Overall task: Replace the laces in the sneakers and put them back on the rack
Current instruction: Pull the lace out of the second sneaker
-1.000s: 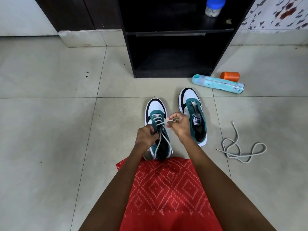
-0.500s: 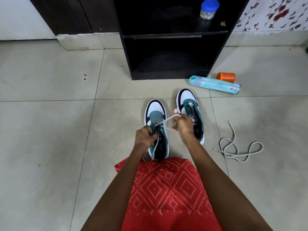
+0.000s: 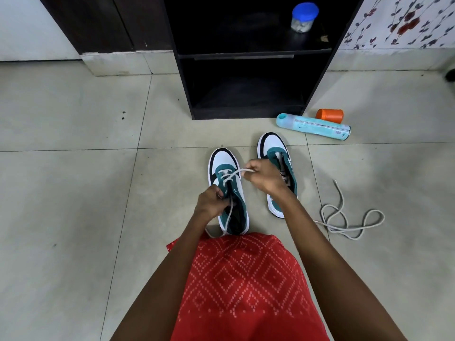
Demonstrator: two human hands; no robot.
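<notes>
Two teal, white and black sneakers stand side by side on the tiled floor, toes toward the rack. The left sneaker (image 3: 222,161) has a white lace (image 3: 230,177) threaded through its front eyelets. My left hand (image 3: 211,201) grips that shoe's left side near the eyelets, with a lace end hanging beside it. My right hand (image 3: 263,175) pinches the other lace end and holds it taut up and to the right. The right sneaker (image 3: 272,146) has no lace and is partly hidden by my right hand. A loose pale lace (image 3: 344,219) lies coiled on the floor to the right.
A black shoe rack (image 3: 248,114) stands just beyond the sneakers, with a blue-lidded jar (image 3: 304,17) on its upper shelf. A light blue spray can (image 3: 312,126) and an orange cap (image 3: 330,115) lie on the floor at the right. Red patterned cloth (image 3: 246,286) covers my lap.
My right hand has drawn the lace end up and out to the right, pulling it tight across the front eyelets. My left hand stayed on the left sneaker.
</notes>
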